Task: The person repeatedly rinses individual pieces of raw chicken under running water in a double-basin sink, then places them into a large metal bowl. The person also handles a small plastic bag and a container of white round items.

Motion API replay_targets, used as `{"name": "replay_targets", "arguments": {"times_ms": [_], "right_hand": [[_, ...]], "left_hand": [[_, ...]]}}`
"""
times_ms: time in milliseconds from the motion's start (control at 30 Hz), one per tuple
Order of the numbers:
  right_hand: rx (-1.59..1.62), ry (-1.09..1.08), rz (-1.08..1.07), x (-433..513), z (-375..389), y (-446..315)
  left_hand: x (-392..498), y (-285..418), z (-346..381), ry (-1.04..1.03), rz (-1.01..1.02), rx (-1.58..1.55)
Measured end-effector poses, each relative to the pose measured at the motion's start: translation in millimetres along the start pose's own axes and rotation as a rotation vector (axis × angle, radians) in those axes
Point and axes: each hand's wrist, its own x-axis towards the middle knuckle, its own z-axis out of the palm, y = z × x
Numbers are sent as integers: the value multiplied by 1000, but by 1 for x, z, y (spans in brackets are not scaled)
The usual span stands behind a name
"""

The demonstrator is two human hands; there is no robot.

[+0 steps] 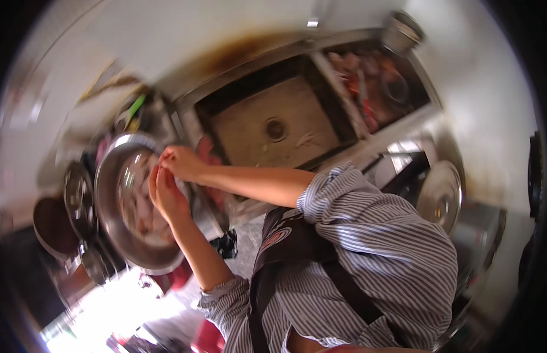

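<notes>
Both my hands are raised over a wide stainless steel bowl [106,220] and meet at the fingers. My left hand [171,200] is cupped upward with its fingertips against my right hand [181,163], whose fingers are curled. Whether a small thing sits between them is hidden by the fingers and blur. Pale pieces, apparently raw meat, [143,205] lie in the bowl in what looks like liquid. My hands cover part of the bowl's right side.
A sink basin [242,132] with a drain [275,129] holds a few pale scraps. The adjoining basin [417,88] holds reddish pieces and a red-handled utensil [368,112]. A metal pot [401,33] stands at its corner. Pans [77,194] and a ladle [92,262] are left of the bowl.
</notes>
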Motion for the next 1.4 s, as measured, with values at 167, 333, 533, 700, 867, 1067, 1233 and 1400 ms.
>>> {"name": "replay_targets", "arguments": {"times_ms": [167,333,533,700,867,1067,1233,1400], "right_hand": [[-70,427,-36,-2,-143,-17],[-1,744,75,-41,-329,13],[-64,1235,49,-122,-554,77],[-305,1729,378,-163,-726,137],[695,1864,317,-182,-845,161],[1113,1782,52,-170,-865,153],[756,1708,76,-119,-826,126],[572,1642,71,-95,-755,89]], "left_hand": [[-7,-81,118,-253,-238,133],[-58,-188,241,-595,-422,278],[-121,-310,358,-878,-498,702],[-143,-370,392,-971,-387,897],[-138,-380,400,-887,-608,848],[-131,-390,411,-799,-721,797],[-130,-392,427,-807,-753,798],[-130,-387,443,-810,-756,753]]}}
